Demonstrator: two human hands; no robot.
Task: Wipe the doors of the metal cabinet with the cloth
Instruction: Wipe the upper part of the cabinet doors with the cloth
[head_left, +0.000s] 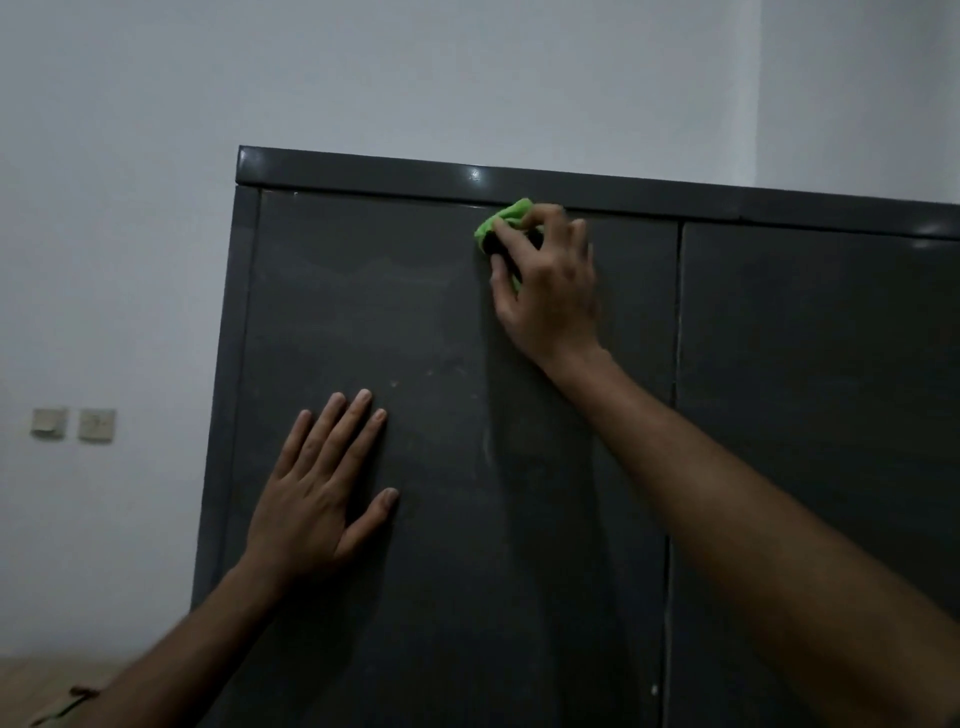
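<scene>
A dark grey metal cabinet (426, 322) fills most of the view, with a left door and a right door (821, 364) split by a vertical seam. My right hand (550, 280) grips a bunched bright green cloth (506, 218) and presses it against the left door just under the cabinet's top rim. Lower down on the same door, my left hand (322, 488) lies flat with fingers spread and holds nothing. Pale dusty streaks show across the left door's surface.
A pale wall (130, 260) stands behind and left of the cabinet, with two wall switches (72, 423) low on it. A strip of wooden floor (36, 686) shows at the bottom left corner.
</scene>
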